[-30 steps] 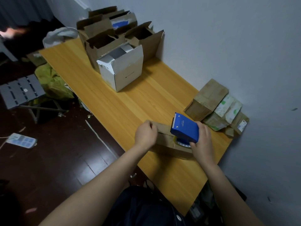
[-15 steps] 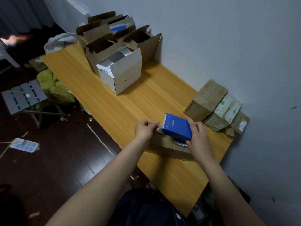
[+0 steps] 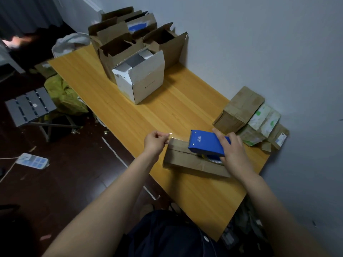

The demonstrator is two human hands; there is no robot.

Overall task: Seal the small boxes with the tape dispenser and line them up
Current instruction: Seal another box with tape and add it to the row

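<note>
Gripping the blue tape dispenser [image 3: 205,145] with fingers curled over its top and far side, the right hand [image 3: 233,153] holds it tilted on the right part of a flat brown cardboard box [image 3: 185,161]. This box lies on the wooden table [image 3: 167,112], close to its near edge. The box's centre seam shows as a dark gap just left of the dispenser. The left hand [image 3: 156,143] hovers at the box's left end, thumb and forefinger pinching a glinting tape end [image 3: 170,135] just above that corner. Beyond the right hand, a cluster of taped small boxes [image 3: 239,108] sits against the wall [image 3: 259,52], touching one another, some brown and some printed white and green. At the table's far end stand a white carton [image 3: 143,80] and open brown cartons [image 3: 118,47], flaps up.
</note>
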